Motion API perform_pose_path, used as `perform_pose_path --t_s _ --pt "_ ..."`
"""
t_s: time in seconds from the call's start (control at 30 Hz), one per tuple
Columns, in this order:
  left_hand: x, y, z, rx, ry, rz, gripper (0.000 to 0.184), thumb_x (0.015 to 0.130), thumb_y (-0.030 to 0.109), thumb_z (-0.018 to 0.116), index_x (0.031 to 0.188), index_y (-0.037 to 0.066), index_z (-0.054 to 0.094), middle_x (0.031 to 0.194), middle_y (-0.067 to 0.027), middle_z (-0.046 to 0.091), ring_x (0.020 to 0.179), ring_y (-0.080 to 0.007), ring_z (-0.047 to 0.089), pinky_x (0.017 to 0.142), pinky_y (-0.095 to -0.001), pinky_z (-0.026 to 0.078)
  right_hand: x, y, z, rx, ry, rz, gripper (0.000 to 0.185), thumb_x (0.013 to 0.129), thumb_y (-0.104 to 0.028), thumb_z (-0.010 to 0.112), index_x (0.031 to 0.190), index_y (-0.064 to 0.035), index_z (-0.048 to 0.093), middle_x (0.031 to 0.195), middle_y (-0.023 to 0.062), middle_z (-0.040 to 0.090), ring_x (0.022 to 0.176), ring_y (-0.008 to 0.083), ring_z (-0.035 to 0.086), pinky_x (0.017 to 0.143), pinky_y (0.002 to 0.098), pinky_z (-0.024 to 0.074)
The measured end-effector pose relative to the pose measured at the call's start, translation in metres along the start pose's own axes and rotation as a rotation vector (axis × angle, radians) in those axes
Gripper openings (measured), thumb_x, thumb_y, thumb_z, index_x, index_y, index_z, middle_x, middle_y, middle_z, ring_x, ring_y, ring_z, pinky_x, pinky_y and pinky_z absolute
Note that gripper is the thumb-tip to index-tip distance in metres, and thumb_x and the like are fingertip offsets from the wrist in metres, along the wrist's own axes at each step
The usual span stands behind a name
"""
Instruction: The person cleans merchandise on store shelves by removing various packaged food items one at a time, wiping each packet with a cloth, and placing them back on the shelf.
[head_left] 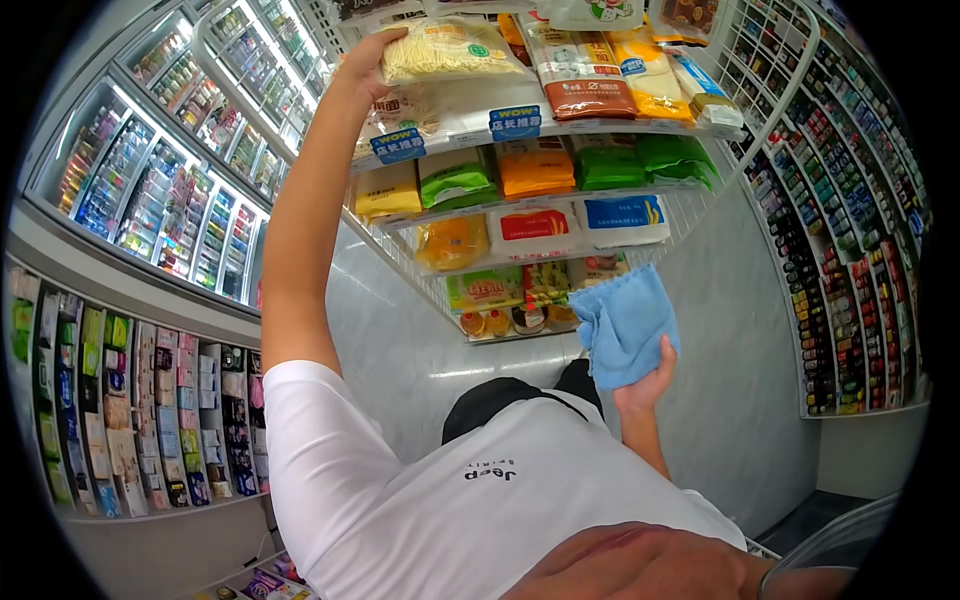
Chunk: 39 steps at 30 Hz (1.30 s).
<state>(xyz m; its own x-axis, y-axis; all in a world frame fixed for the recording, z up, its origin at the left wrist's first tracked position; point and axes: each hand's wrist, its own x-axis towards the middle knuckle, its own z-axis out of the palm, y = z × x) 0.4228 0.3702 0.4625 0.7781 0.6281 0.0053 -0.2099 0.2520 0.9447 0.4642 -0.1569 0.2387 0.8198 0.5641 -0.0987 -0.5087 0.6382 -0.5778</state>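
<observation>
My left hand [375,62] is up at the left end of the upper shelf, its fingers closed on the edge of a clear bag of pale noodles [450,52]. More noodle packs lie under that bag. Lower down on the right, my right hand [648,385] grips a folded light blue cloth [628,325] from below, the thumb resting on its front. Beside the noodle bag on the same shelf are a brown-and-white package [578,75] and an orange-and-white package [648,72]. Two blue labels, one of them the right label [515,123], hang on the shelf edge.
Lower tiers of the white wire rack hold colourful packets, among them a green packet [456,178] and an orange packet [536,168]. Lit drink coolers [165,190] stand at the left above packed shelves. Bottle shelves [850,250] curve along the right. Grey floor [730,300] lies between.
</observation>
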Motion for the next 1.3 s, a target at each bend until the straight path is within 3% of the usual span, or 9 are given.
perform_pose_path --t_s 0.3,0.57,0.67,0.77,0.93,1.03,1.13,1.23,1.3 --pt "0.0 -0.029 0.014 0.248 0.055 -0.079 0.04 0.099 0.019 0.049 0.127 -0.009 0.043 0.115 -0.0196 0.062 0.095 -0.0275 0.069 0.08 -0.0395 0.061 0.004 -0.002 -0.009 0.039 0.04 0.028 0.064 0.093 -0.034 0.05 0.142 0.0029 0.035 0.141 0.0166 0.047 0.129 0.0308 0.048 0.108 0.0439 0.0392" --pt "-0.03 -0.004 0.015 0.679 0.018 -0.089 0.053 0.086 0.025 0.071 0.118 -0.013 0.053 0.107 -0.0192 0.064 0.09 -0.0245 0.068 0.079 -0.0358 0.058 0.011 0.004 -0.012 0.021 0.048 0.057 0.063 0.093 -0.034 0.048 0.142 0.0041 0.035 0.141 0.0175 0.047 0.128 0.031 0.049 0.108 0.0439 0.0398" --pt "-0.038 0.006 0.017 1.195 0.249 0.112 0.074 0.074 0.039 0.081 0.124 -0.009 0.053 0.11 -0.0227 0.064 0.097 -0.0267 0.066 0.082 -0.0349 0.054 0.013 0.003 -0.014 0.013 0.053 0.066 0.063 0.094 -0.034 0.047 0.143 0.004 0.034 0.141 0.0181 0.046 0.128 0.0314 0.05 0.108 0.0445 0.0404" --pt "-0.012 0.022 -0.01 1.501 0.152 0.193 0.078 0.074 0.046 0.079 0.128 -0.005 0.054 0.114 -0.0224 0.063 0.101 -0.028 0.064 0.086 -0.0367 0.052 0.015 0.0 -0.014 0.03 0.033 0.099 0.061 0.094 -0.032 0.049 0.141 0.0037 0.036 0.14 0.0168 0.048 0.128 0.0298 0.049 0.108 0.0423 0.0393" --pt "0.029 0.004 0.021 1.71 -0.143 0.655 0.046 0.093 0.039 0.054 0.115 0.0 0.065 0.113 -0.0185 0.067 0.106 -0.0351 0.063 0.092 -0.0429 0.048 0.02 0.002 -0.018 0.025 0.071 0.126 0.059 0.094 -0.031 0.05 0.141 0.0033 0.038 0.14 0.0157 0.048 0.127 0.0287 0.05 0.108 0.0411 0.0387" --pt "0.054 -0.011 0.038 1.966 -0.012 0.515 0.048 0.093 0.038 0.054 0.122 0.0 0.061 0.12 -0.0192 0.064 0.112 -0.0371 0.059 0.097 -0.0432 0.046 0.022 0.001 -0.013 0.008 0.074 0.122 0.059 0.094 -0.031 0.05 0.14 0.0032 0.038 0.14 0.0157 0.049 0.127 0.0288 0.05 0.108 0.0412 0.0388" --pt "0.096 -0.031 0.026 1.834 -0.102 0.567 0.05 0.098 0.039 0.05 0.132 0.003 0.052 0.127 -0.0236 0.058 0.119 -0.0364 0.055 0.1 -0.0427 0.043 0.019 -0.003 -0.018 0.01 0.093 0.103 0.059 0.094 -0.032 0.05 0.14 0.003 0.038 0.139 0.0159 0.049 0.127 0.029 0.05 0.108 0.0416 0.0393" --pt "0.133 -0.034 0.02 1.851 -0.158 0.256 0.058 0.097 0.045 0.052 0.138 0.003 0.047 0.136 -0.0257 0.051 0.126 -0.0376 0.05 0.104 -0.0427 0.041 0.017 -0.007 -0.027 0.023 0.13 0.068 0.059 0.094 -0.032 0.051 0.14 0.0027 0.039 0.139 0.016 0.049 0.127 0.0294 0.05 0.107 0.0422 0.0403" --pt "0.14 -0.032 0.014 1.827 -0.115 0.229 0.085 0.084 0.062 0.062 0.144 0.005 0.042 0.143 -0.0259 0.045 0.131 -0.037 0.047 0.106 -0.0419 0.039 0.015 -0.012 -0.034 0.022 0.187 0.05 0.059 0.094 -0.032 0.051 0.14 0.0024 0.038 0.138 0.0162 0.049 0.127 0.0298 0.05 0.107 0.0427 0.041"
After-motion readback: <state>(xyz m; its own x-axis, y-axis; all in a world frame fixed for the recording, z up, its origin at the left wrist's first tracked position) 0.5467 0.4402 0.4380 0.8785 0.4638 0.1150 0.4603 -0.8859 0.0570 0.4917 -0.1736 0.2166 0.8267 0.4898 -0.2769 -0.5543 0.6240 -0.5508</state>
